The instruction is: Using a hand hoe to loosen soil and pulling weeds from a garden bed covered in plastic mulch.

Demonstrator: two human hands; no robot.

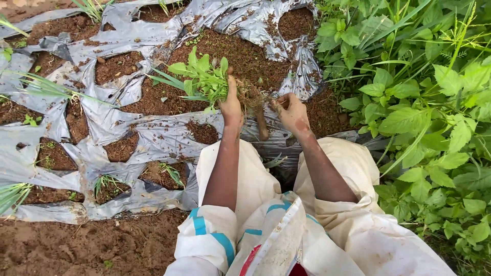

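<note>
Far left, I see grass tufts (105, 185) standing in several holes of the grey plastic mulch (153, 137), so those are not yet weeded; the holes nearer the middle show mostly bare soil (240, 56). My left hand (231, 105) is closed round a bunch of pulled weeds (202, 76), leaves up, clumped roots hanging just beside the thumb. My right hand (291, 111) hovers loosely curled over the soil, fingers pinching at crumbs near the roots, holding nothing I can make out; dense green plants (419, 102) stand untouched to the right.

Left hand (231, 105) gripping pulled weeds (202, 76), right hand (291, 112) perhaps on roots.
</note>
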